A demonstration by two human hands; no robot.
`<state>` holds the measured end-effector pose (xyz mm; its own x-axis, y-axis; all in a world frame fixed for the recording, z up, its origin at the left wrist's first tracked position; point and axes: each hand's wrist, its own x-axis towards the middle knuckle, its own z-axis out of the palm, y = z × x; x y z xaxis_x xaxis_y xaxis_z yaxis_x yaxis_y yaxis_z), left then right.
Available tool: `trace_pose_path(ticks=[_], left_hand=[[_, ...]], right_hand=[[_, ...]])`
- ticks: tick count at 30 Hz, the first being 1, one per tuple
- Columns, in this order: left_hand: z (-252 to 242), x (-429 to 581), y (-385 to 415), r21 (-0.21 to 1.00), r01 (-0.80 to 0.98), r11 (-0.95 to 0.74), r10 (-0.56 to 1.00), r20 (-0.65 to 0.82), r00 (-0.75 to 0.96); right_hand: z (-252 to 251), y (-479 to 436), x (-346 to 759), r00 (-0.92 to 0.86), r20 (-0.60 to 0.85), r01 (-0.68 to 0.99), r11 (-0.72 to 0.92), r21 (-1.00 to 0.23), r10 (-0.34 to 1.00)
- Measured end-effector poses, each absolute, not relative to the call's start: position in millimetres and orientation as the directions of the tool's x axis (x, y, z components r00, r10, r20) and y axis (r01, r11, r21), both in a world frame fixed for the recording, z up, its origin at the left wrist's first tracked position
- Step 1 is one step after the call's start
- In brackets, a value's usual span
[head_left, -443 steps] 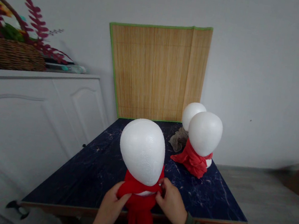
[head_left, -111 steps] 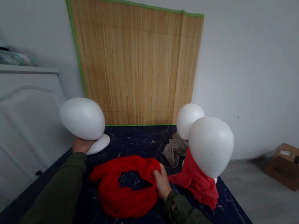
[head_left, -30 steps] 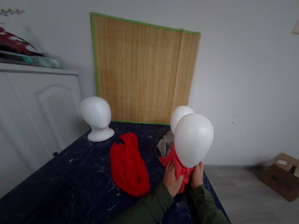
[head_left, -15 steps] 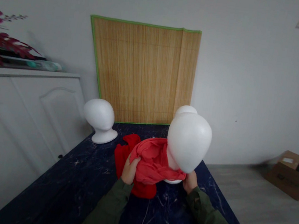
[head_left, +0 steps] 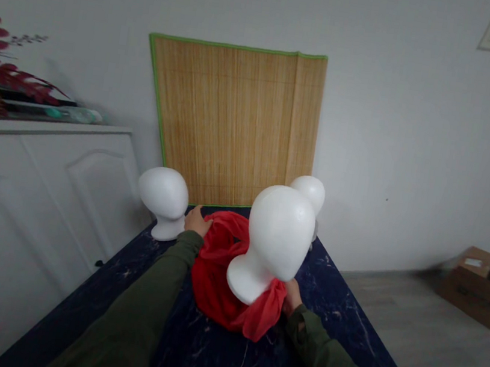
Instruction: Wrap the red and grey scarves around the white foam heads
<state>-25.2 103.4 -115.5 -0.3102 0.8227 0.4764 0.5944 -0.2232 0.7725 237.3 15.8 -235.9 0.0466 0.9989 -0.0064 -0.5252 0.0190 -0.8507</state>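
A white foam head (head_left: 281, 234) leans to the right above the dark marble-patterned table (head_left: 334, 329), its base lifted. My right hand (head_left: 290, 296) is closed under its neck, partly hidden by cloth. A light red scarf (head_left: 222, 244) stretches from the neck to the left, and one end (head_left: 263, 320) hangs below the base. My left hand (head_left: 196, 220) reaches far forward and grips the scarf's far edge. A darker red scarf (head_left: 211, 297) lies bunched on the table underneath.
A bare foam head (head_left: 165, 196) stands at the table's back left, another (head_left: 310, 191) at the back. A bamboo mat (head_left: 235, 121) leans on the wall. A white cabinet (head_left: 34, 190) flanks the left, a cardboard box (head_left: 480, 289) sits on the floor.
The foam head has tipped and moved left toward me. My left hand has pulled the light red scarf away toward the back of the table. My right hand stays at the neck.
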Motion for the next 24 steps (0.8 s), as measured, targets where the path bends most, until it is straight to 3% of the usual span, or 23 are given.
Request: trace_pose_path(ticks=[6,10,12,16,21,24], left_hand=[[-165.2,13.1,37.6,0.766,0.53,-0.363,0.91,0.414,0.025],[-176.2,38.1,-10.9,0.783,0.309,-0.54,0.832,0.442,0.335],[-177.1,49.3,-23.9,0.773,0.319,-0.548,0.833,0.469,0.294],[-180.1,60.8,-31.6,0.709,0.537,-0.458,0.852,0.523,0.036],[-183.1,20.9,-26.8,0.621,0.699,-0.355,0.814,0.573,-0.096],[-183.8,-35.8,-17.4,0.645,0.743,-0.178,0.763,0.567,-0.31]], right_hand=[[-239.4,18.3,223.9,0.043,-0.048,-0.554,-0.017,-0.832,0.998],[-245.3,16.8,221.4,0.077,-0.052,-0.51,-0.005,-0.86,0.996],[-248.1,14.4,217.3,0.082,-0.033,-0.469,0.009,-0.883,0.996],[-249.6,5.6,207.4,0.001,0.144,-0.298,0.138,-0.945,0.99],[-247.0,-6.3,204.1,-0.153,0.339,0.12,0.357,-0.926,0.928],[-247.2,-10.4,205.1,-0.177,0.37,0.365,0.41,-0.836,0.912]])
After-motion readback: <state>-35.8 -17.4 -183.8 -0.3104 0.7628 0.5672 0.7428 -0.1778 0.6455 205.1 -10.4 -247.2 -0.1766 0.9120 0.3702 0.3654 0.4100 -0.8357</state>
